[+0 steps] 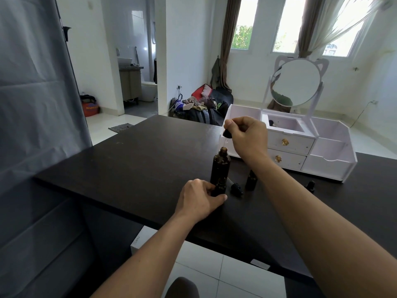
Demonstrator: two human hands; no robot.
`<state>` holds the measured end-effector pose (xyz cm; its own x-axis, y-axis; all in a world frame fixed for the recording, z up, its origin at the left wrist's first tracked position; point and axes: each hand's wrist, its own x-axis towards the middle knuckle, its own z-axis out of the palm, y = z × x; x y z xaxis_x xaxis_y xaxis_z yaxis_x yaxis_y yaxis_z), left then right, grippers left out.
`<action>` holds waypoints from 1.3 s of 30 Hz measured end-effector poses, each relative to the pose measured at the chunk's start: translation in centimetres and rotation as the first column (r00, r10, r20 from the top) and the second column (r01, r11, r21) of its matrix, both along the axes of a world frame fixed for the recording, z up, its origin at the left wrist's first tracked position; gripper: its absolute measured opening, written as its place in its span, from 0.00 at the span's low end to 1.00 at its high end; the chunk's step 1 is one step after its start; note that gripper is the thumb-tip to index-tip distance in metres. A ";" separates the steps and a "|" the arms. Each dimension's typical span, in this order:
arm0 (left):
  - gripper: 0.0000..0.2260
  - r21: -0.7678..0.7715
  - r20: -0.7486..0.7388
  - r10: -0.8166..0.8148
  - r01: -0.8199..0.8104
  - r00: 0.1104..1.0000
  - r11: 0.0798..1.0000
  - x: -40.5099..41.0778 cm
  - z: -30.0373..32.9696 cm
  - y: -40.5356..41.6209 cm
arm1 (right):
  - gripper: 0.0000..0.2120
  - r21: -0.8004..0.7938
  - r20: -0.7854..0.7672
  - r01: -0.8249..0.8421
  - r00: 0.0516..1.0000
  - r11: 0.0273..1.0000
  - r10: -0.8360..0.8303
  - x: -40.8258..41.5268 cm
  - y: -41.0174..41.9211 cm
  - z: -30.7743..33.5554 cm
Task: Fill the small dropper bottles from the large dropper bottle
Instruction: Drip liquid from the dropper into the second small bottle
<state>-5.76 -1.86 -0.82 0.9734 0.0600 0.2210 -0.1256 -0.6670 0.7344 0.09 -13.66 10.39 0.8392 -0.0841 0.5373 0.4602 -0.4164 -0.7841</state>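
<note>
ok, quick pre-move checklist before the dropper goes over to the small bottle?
1. Large bottle upright, mouth open: ok.
2. Right hand holds the dropper cap above that mouth: ok.
3. Left hand steadies a small bottle on the table, in front of the large one: ok.
4. That small bottle's mouth uncapped: cannot tell, dark against dark.
5. Liquid in the pipette: cannot tell.
6. Loose dropper cap lies close beside the small bottle, in the path: not ok.
</note>
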 end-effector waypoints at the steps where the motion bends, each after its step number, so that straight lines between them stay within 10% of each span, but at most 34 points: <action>1: 0.15 0.002 -0.004 -0.001 0.001 1.000 1.000 0.0 0.0 0.0 | 0.08 0.022 0.001 0.001 1.000 1.000 -0.001 -0.2 -0.1 0.3; 10: 0.14 0.042 -0.029 -0.022 0.024 0.999 0.999 0.4 -0.1 0.0 | 0.12 0.181 0.140 0.036 0.988 0.983 -0.062 -0.8 -0.9 3.2; 39: 0.15 0.070 -0.023 -0.010 0.012 1.000 0.997 0.7 -0.4 0.1 | 0.08 0.009 0.031 -0.098 0.995 0.995 0.097 -2.7 -1.3 -0.9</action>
<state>-5.08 -1.75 -1.21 0.9787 0.0348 0.2022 -0.1169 -0.7155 0.6887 -2.64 -14.92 9.53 0.8269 -0.0083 0.5622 0.5220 -0.3604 -0.7731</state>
